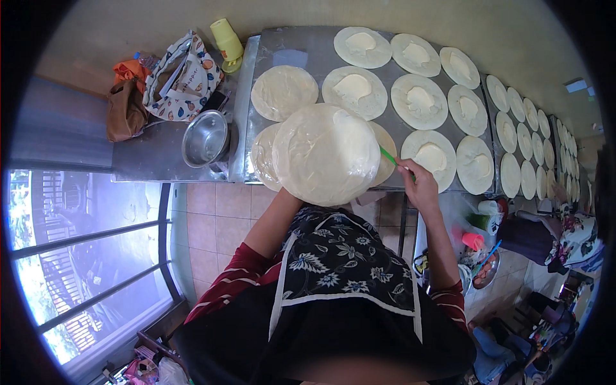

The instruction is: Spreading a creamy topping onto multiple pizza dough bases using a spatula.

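Note:
My left hand is mostly hidden beneath a large, glossy round dough sheet, which it bears from below above the table. A smooth cream-coloured patch lies on the sheet's right side. In my right hand is a slim green handle; the sheet's edge hides its far end. Behind the raised sheet, more dough rounds show partly, one at left and one at right. A glossy round lies beyond. Next to it, another dough round bears a pale cream-like patch.
Several topped dough rounds cover the metal table rightward. At left stand a steel bowl, a printed cloth bag and yellow cups. Another person is at far right, near a pink cup.

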Action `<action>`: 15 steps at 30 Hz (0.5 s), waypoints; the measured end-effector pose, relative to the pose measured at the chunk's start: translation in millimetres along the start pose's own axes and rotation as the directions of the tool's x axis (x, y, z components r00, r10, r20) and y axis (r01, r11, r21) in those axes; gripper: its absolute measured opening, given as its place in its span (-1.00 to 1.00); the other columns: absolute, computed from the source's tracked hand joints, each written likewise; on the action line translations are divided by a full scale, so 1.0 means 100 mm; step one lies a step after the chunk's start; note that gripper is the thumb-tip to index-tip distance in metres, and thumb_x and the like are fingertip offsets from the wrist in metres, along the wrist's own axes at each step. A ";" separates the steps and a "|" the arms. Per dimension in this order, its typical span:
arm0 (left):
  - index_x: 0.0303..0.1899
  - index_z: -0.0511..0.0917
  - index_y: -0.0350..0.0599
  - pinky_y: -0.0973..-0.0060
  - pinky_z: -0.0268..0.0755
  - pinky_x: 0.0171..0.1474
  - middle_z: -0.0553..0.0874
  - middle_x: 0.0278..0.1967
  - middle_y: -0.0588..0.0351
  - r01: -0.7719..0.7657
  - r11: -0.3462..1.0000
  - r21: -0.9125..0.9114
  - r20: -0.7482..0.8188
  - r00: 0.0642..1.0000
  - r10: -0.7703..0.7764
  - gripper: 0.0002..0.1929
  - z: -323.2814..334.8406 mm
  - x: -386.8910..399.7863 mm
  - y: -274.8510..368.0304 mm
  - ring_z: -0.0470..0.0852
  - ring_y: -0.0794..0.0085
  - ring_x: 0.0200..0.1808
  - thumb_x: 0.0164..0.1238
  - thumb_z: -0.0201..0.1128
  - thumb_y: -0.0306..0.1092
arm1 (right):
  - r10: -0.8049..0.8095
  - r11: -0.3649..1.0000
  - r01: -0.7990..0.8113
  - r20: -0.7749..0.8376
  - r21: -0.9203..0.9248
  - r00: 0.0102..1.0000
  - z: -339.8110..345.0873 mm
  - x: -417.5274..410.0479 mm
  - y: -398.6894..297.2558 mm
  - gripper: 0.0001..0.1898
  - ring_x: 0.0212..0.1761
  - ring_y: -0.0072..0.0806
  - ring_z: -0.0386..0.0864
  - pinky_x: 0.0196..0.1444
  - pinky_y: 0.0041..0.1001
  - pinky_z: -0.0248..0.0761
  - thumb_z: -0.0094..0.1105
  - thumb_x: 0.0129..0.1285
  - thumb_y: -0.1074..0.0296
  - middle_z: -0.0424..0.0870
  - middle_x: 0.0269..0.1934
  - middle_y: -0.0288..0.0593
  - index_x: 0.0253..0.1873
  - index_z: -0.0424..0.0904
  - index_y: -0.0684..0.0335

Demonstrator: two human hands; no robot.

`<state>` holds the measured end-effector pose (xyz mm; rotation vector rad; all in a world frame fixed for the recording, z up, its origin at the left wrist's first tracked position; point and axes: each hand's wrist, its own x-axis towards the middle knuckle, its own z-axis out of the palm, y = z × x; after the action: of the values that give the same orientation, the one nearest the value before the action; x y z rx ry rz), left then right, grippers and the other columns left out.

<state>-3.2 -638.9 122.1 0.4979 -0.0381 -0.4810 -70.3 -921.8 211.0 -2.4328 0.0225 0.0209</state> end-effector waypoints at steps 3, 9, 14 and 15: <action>0.46 0.23 -0.05 0.28 0.51 0.28 0.45 0.36 0.02 0.014 0.998 -0.065 0.044 0.999 -0.011 -0.47 -0.01 0.02 0.00 0.52 0.30 0.31 0.58 0.03 -0.11 | -0.035 0.989 0.069 -0.237 0.134 0.971 0.03 -0.03 0.04 -0.76 -0.13 -0.16 0.70 -0.08 -0.36 0.53 0.15 0.42 0.33 0.73 -0.11 -0.10 0.12 0.65 0.10; 0.46 0.23 -0.05 0.28 0.51 0.28 0.45 0.36 0.00 0.035 0.998 0.057 0.010 0.999 -0.035 -0.47 0.03 0.01 0.03 0.52 0.29 0.31 0.59 0.02 -0.14 | -0.178 0.982 0.187 -0.182 0.033 0.967 -0.10 -0.07 -0.25 -0.77 -0.11 -0.21 0.71 -0.07 -0.39 0.53 0.15 0.43 0.36 0.73 -0.12 -0.07 0.12 0.65 0.13; 0.46 0.23 -0.05 0.28 0.49 0.30 0.45 0.36 0.01 0.030 0.998 -0.048 0.028 0.999 -0.029 -0.47 0.09 -0.05 0.03 0.51 0.29 0.32 0.58 0.04 -0.16 | -0.110 0.992 0.119 -0.162 0.047 0.981 -0.37 0.03 -0.24 -0.77 -0.09 -0.18 0.71 -0.05 -0.36 0.53 0.16 0.42 0.36 0.73 -0.09 -0.07 0.11 0.65 0.13; 0.46 0.22 -0.05 0.28 0.49 0.30 0.45 0.36 0.01 0.029 0.999 -0.045 0.027 0.999 -0.028 -0.47 0.09 -0.07 0.03 0.50 0.29 0.32 0.57 0.05 -0.16 | -0.118 0.985 0.138 -0.177 0.107 0.977 -0.38 0.02 -0.27 -0.77 -0.08 -0.17 0.71 -0.04 -0.36 0.53 0.17 0.41 0.35 0.74 -0.08 -0.07 0.11 0.65 0.11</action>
<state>-9.0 -637.3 131.7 0.4485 -0.0450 -0.5153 -66.9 -925.5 257.4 -2.3056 -0.0549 -0.2401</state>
